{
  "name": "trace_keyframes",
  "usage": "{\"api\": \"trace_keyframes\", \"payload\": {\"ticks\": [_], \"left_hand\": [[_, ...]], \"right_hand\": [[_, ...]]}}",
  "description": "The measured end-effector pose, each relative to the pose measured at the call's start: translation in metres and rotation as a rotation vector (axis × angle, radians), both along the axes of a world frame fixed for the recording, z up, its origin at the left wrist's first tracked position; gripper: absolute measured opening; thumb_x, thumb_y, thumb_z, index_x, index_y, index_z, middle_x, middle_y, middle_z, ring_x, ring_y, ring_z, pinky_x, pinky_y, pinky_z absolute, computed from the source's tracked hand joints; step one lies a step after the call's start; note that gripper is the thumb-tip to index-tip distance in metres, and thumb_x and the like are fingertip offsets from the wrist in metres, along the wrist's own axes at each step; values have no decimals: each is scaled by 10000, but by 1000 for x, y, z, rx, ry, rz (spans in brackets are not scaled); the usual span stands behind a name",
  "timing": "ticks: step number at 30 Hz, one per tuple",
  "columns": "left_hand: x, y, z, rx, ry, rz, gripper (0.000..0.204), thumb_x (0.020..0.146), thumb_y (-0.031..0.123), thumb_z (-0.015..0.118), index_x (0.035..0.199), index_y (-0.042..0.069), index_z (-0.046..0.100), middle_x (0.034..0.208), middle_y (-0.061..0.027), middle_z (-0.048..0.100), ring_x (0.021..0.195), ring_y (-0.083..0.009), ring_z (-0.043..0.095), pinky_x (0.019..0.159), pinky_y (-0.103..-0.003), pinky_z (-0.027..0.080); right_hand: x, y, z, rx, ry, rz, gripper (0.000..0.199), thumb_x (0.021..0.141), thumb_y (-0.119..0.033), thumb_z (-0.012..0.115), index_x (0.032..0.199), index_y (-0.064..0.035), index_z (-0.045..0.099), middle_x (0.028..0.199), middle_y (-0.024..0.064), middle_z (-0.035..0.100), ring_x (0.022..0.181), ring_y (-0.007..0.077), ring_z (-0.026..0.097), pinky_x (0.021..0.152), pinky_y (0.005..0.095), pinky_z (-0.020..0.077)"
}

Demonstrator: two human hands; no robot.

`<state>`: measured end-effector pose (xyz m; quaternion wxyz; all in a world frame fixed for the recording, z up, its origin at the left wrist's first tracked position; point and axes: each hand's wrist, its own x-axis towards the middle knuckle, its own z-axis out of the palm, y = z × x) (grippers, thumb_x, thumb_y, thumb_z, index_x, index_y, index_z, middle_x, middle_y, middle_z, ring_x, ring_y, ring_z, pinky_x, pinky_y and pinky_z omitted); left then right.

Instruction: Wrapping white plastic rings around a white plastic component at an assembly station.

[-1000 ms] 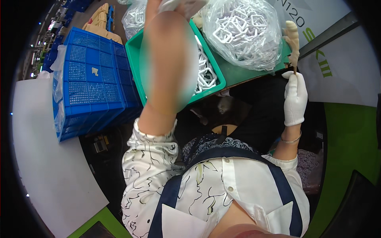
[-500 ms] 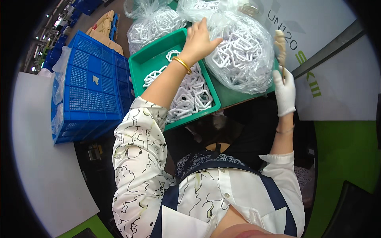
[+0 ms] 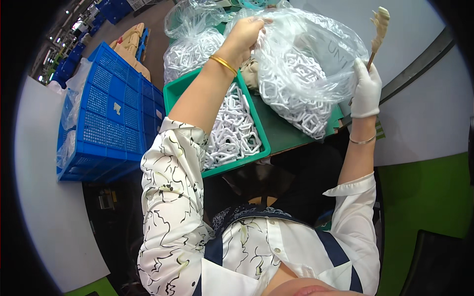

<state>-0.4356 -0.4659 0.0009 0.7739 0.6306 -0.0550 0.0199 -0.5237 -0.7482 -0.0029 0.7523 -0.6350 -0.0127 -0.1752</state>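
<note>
Left hand (image 3: 245, 33) pinches the top of the clear bag (image 3: 306, 74) of white plastic links, beside the green tray (image 3: 170, 93). Gloved right hand (image 3: 366, 89) grips the bag's side plus a stick (image 3: 377, 29). Best to lift evenly, mouth up, so nothing spills.

A blue slatted crate (image 3: 106, 123) stands at the left, a second clear bag of white parts (image 3: 190, 47) lies far behind the green tray (image 3: 173, 93).
</note>
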Motion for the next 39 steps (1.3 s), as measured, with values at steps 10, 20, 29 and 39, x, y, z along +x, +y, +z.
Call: {"api": "trace_keyframes", "payload": {"ticks": [10,20,29,39], "left_hand": [[-23,32,-79,1207,-490,479,350,893,297,689,1159,69,672,927,-99,652,908,-234,636,815,-380,515],[-66,-54,-79,1274,-963,-421,237,849,266,680,1068,183,713,1242,-17,622,1153,-247,573,945,-414,493],[-28,-61,-91,1708,-515,58,558,885,302,630,1398,124,500,1433,-132,491,1335,-341,443,1074,-522,379],[-28,-67,-90,1658,-497,-179,594,967,409,497,1483,130,408,1551,-200,338,1443,-394,294,1163,-577,225]], "right_hand": [[-23,-15,-96,-379,268,-60,285,946,-221,637,1021,52,602,778,2,580,708,92,518,659,277,442],[-37,35,-41,-663,27,114,317,971,-202,585,1202,14,610,912,79,663,801,127,584,742,267,467],[-31,-3,-95,-798,240,81,343,963,-233,571,1183,27,620,939,158,678,885,185,634,825,313,476],[-55,-6,-79,-674,190,66,326,983,-200,559,1222,13,620,1026,116,686,942,158,628,861,292,475]]}}
